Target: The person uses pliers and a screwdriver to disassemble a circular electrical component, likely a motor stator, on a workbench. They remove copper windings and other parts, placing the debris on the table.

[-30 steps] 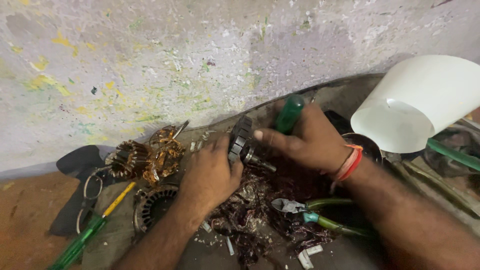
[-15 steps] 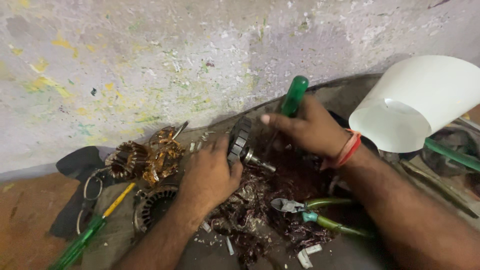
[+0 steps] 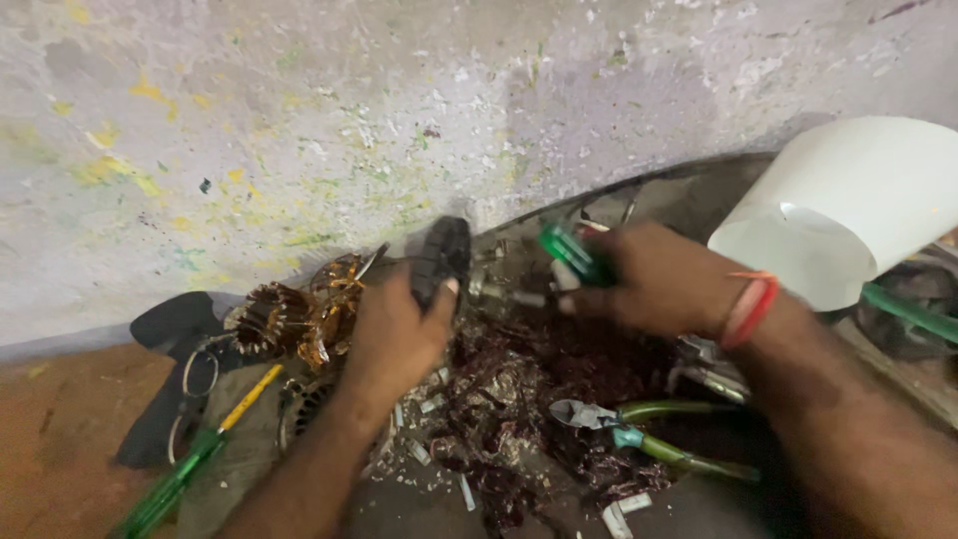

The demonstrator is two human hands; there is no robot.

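Speckled wall, motor rotor (image 3: pixel 441 258) in left hand (image 3: pixel 394 334)

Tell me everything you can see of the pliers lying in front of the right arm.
The pliers lie flat on a heap of dark reddish wire scraps, untouched by either hand. Their short grey metal jaws, which look shut, point left; a bluish pivot joins them to two olive-green sleeved handles that spread apart toward the right, the near one ending beside the right forearm. Small pale slips lie just in front of them.
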